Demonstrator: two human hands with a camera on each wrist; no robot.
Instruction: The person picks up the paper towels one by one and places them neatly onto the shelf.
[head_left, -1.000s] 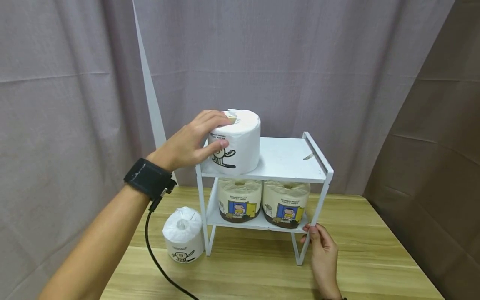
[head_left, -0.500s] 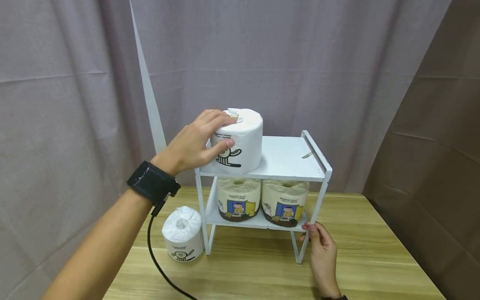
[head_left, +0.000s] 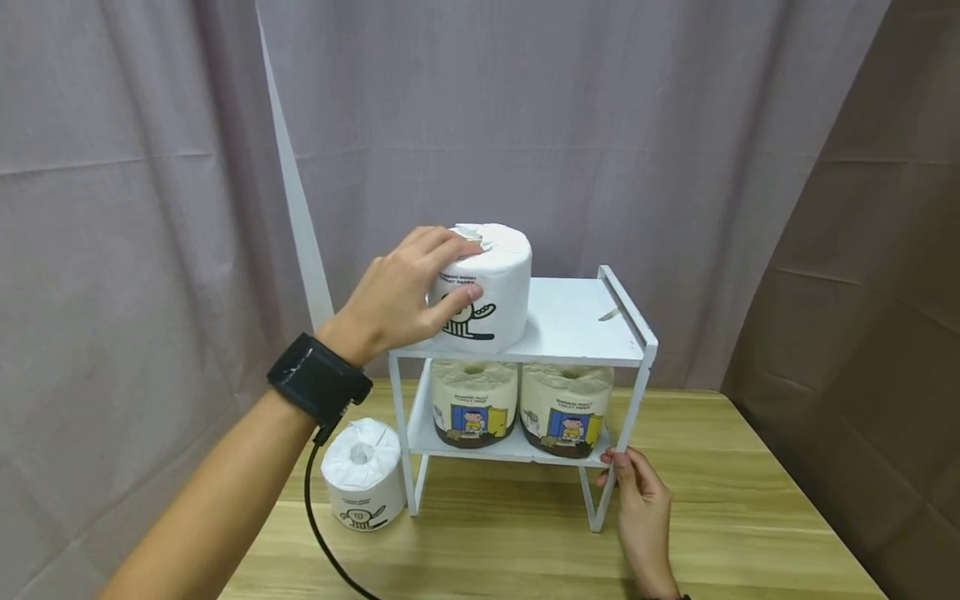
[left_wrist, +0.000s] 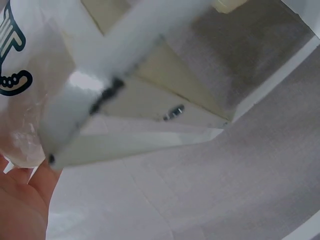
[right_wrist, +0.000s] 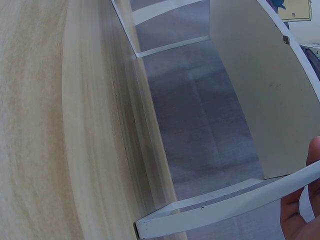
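Observation:
On the top shelf of a white two-tier rack (head_left: 577, 321), at its left end, stands a white-wrapped toilet paper roll (head_left: 498, 292). My left hand (head_left: 405, 287) grips it from the left, fingers over the top by the core hole and thumb on the printed front. In the left wrist view, part of that roll shows at the left edge beside the rack's metal frame. My right hand (head_left: 643, 508) pinches the rack's front right leg, near the lower shelf. The right wrist view shows its fingertips around the white leg (right_wrist: 225, 210).
Two cream toilet paper rolls, a left one (head_left: 474, 404) and a right one (head_left: 566, 410), stand on the lower shelf. Another white roll (head_left: 365, 475) is on the wooden table (head_left: 510, 550), left of the rack. A black cable (head_left: 322, 533) hangs from the left wrist. Grey curtains (head_left: 585, 125) surround the table.
My left hand and the white roll have shifted a little to the right along the top shelf. The right hand keeps its hold on the rack leg.

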